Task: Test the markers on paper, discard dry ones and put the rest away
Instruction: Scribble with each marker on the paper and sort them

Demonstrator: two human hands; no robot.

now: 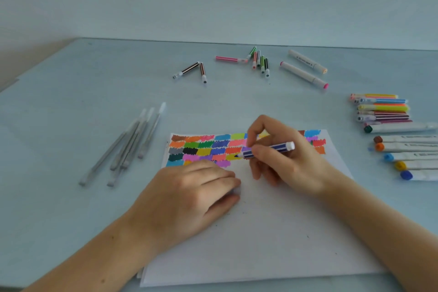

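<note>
A white sheet of paper (267, 232) lies in front of me, its top strip filled with rows of coloured scribble patches (203, 149). My right hand (282, 161) grips a dark blue striped marker (267, 149), uncapped, its tip down on the paper at the end of the lowest rows of patches. My left hand (189, 197) rests on the sheet's left part with fingers curled; a small pale object shows under the fingertips, and what it is I cannot tell.
Several grey pens (128, 147) lie left of the paper. At the back are two brown-striped markers (194, 70), a cluster of thin striped markers (257, 60) and two thick white markers (304, 71). Thin bright markers (381, 109) and thick white markers (407, 152) lie at the right edge.
</note>
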